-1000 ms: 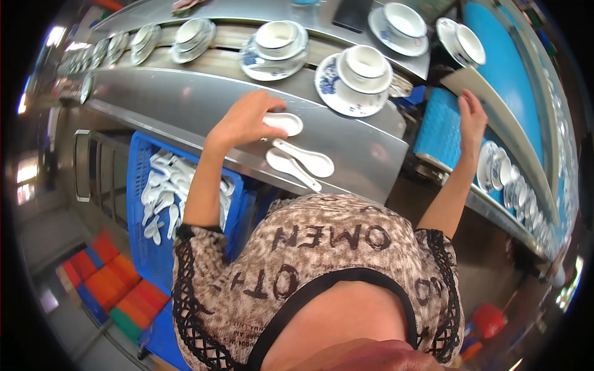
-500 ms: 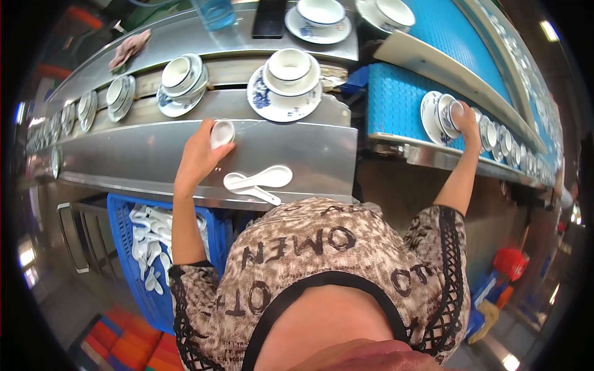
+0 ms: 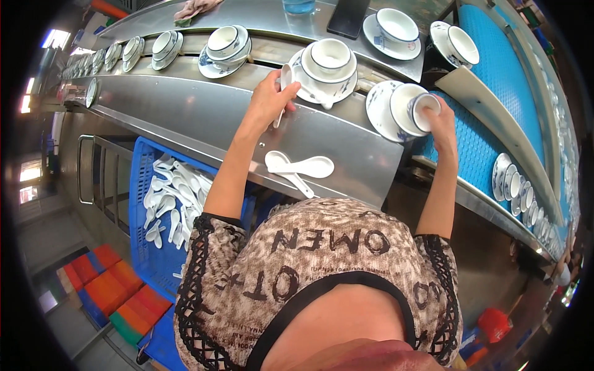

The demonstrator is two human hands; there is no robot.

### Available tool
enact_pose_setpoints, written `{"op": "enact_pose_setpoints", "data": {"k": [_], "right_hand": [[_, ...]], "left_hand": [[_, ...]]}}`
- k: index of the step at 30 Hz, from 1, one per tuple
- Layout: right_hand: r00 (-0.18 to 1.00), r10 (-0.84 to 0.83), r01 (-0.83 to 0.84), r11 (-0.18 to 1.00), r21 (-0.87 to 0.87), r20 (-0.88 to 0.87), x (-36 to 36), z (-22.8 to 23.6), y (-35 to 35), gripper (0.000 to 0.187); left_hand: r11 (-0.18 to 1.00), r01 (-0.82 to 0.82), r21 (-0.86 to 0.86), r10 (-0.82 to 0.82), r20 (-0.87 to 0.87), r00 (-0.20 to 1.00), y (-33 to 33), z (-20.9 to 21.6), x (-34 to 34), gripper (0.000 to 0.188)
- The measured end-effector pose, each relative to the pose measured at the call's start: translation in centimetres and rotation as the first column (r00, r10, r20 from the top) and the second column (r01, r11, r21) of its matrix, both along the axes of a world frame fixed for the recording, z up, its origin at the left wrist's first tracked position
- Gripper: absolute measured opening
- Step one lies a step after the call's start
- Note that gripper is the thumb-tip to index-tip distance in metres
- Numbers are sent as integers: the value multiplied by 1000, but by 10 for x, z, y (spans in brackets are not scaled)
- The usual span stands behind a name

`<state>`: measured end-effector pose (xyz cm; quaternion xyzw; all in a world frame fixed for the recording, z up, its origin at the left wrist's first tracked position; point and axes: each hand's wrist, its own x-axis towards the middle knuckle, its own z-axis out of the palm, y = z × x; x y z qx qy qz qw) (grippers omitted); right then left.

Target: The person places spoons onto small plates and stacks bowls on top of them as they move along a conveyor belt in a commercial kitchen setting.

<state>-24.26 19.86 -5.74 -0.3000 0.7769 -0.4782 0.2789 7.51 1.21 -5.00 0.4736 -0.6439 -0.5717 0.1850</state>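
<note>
My left hand (image 3: pixel 270 102) pinches a white soup spoon (image 3: pixel 286 75), held upright beside a stacked table setting. That setting has a small cup (image 3: pixel 330 53) inside a bowl, on a blue-patterned plate (image 3: pixel 346 93). Another white spoon (image 3: pixel 320 96) lies at the plate's front edge. My right hand (image 3: pixel 443 123) is closed on the rim of a small cup (image 3: pixel 426 112), fingers inside it. This cup sits against a bowl (image 3: pixel 402 106) and a plate (image 3: pixel 378 110) at the counter's right end. Two crossed spoons (image 3: pixel 303 167) lie on the steel counter in front of me.
A blue basket (image 3: pixel 137 204) of white spoons stands below the counter. More settings (image 3: pixel 164 46) line a rail to the left. Others (image 3: pixel 513 182) stand on the blue conveyor (image 3: pixel 473 139) at right. A dark phone (image 3: pixel 348 17) and pink cloth (image 3: pixel 195 8) lie behind.
My right hand has brought a setting leftward from the blue conveyor to the counter's end. My left hand has moved forward to the nearby setting, where a spoon now lies on the plate.
</note>
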Motion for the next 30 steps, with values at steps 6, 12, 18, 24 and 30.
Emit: {"op": "enact_pose_setpoints", "data": {"k": [6, 12, 18, 24, 30], "right_hand": [[956, 241, -213, 962, 174, -165, 1, 5, 0, 39], [828, -180, 205, 979, -12, -532, -60, 34, 72, 29], [321, -208, 630, 776, 44, -924, -145, 39, 172, 37], [719, -39, 511, 706, 490, -694, -222, -2, 224, 47], [878, -104, 372, 761, 532, -466, -183, 34, 201, 48]], "left_hand": [[824, 526, -208, -488, 211, 847, 27, 39, 14, 50], [515, 756, -404, -698, 315, 644, 67, 30, 28, 74], [500, 745, -442, -630, 405, 663, 94, 25, 40, 68], [457, 788, -412, -677, 414, 609, 97, 19, 36, 51], [694, 701, -162, -624, 350, 699, 100, 39, 27, 48]]}}
